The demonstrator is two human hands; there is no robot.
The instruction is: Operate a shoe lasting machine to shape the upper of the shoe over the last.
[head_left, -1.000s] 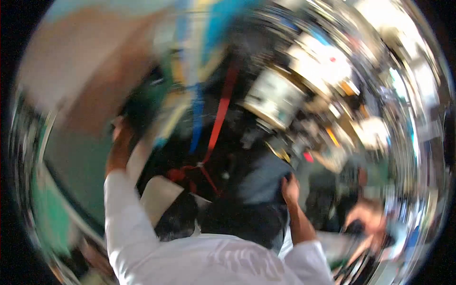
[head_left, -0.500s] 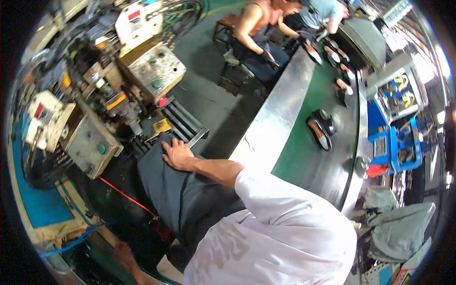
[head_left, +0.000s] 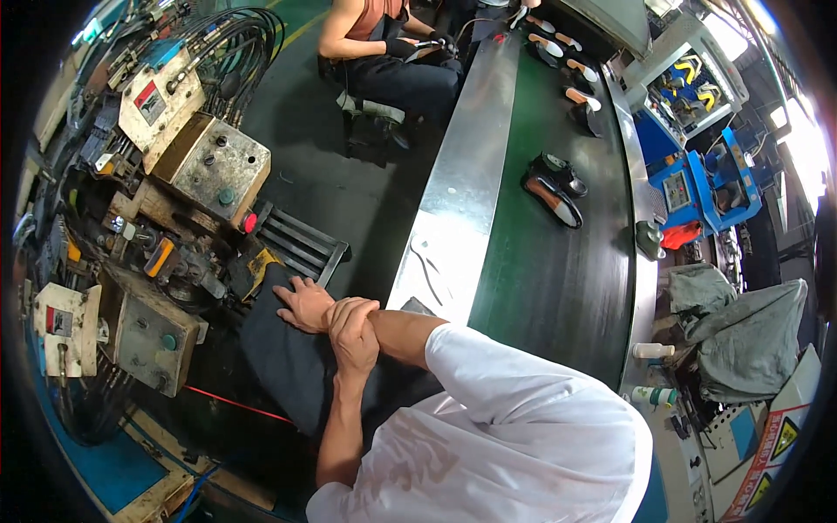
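Note:
My right hand (head_left: 305, 305) lies on my dark-trousered knee (head_left: 275, 357), palm down with fingers somewhat apart, holding nothing. My left hand (head_left: 354, 329) is wrapped around my right wrist, its forearm rising from the lower edge. A pair of black shoes (head_left: 558, 202) with a tan inside rests on the green conveyor belt (head_left: 549, 288) to my right, away from both hands. Just past my knee is a dark metal slatted rack (head_left: 301, 247).
Worn machines with control boxes (head_left: 214, 170) stand at left. A metal ledge (head_left: 458, 192) runs along the belt. Farther along lie several shoes (head_left: 582, 98). A seated co-worker's dark-gloved hands (head_left: 418, 48) hold something. Blue machines (head_left: 697, 187) and a grey cloth cover (head_left: 754, 340) are at right.
My left hand has come up from the lower left and closed around my right wrist. My right hand stays on the knee. The view has shifted, and the co-worker now sits more upright.

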